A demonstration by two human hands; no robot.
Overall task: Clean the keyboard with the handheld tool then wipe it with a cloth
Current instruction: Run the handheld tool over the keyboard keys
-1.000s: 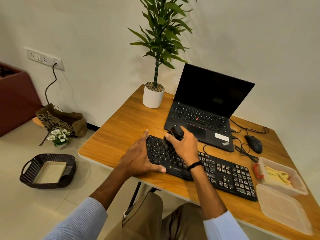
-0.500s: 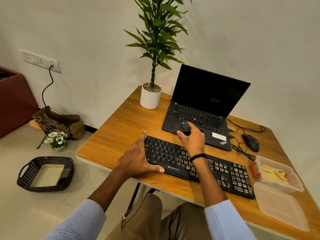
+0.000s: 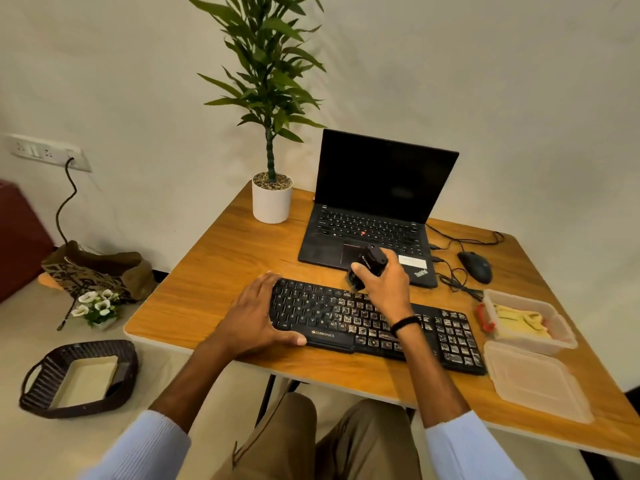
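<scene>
A black keyboard lies along the front of the wooden table. My left hand rests on its left end, fingers spread and thumb along the front edge. My right hand grips a small black handheld brush tool, its bristles pointing down-left at the keyboard's back edge. A yellow cloth lies inside an open clear plastic box at the keyboard's right end.
An open black laptop stands just behind the keyboard, a white potted plant to its left, a black mouse and cables to its right. The box's lid lies at the front right. A dark basket sits on the floor.
My right hand has carried the brush from the keyboard's left-middle keys toward the back edge and to the right, near the laptop's front. My left hand has stayed on the keyboard's left end.
</scene>
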